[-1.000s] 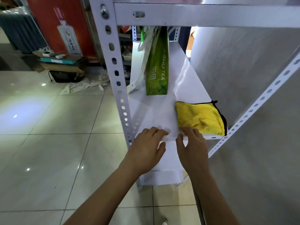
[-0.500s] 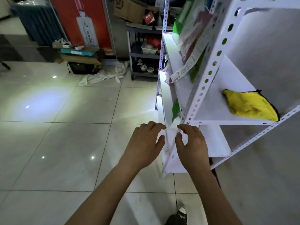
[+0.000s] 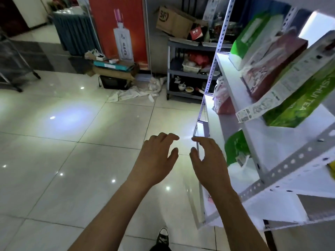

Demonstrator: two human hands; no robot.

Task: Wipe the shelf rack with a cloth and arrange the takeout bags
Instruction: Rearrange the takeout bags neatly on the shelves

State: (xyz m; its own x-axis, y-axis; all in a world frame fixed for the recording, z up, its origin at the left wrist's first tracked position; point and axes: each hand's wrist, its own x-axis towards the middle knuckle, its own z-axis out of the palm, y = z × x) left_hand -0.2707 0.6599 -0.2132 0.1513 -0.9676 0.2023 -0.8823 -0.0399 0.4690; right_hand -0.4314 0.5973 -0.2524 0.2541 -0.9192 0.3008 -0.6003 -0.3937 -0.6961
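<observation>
Nearest the camera, a dark shoe (image 3: 162, 237) is showing on the tiled floor (image 3: 54, 138). Above it, left hand (image 3: 155, 158) and right hand (image 3: 210, 160) are hanging in the air side by side, fingers loosely spread, holding nothing, just off the front edge of the white shelf rack (image 3: 282, 167). On a lower shelf a green-and-white bag (image 3: 235, 151) is sitting near the front edge. On the shelf above, a green tea bag (image 3: 304, 102) is leaning tilted, a maroon bag (image 3: 272, 62) beyond it. At the frame's right edge, a sliver of yellow cloth (image 3: 332, 169) is showing. Farther off, a grey cart (image 3: 183, 69) is standing.
</observation>
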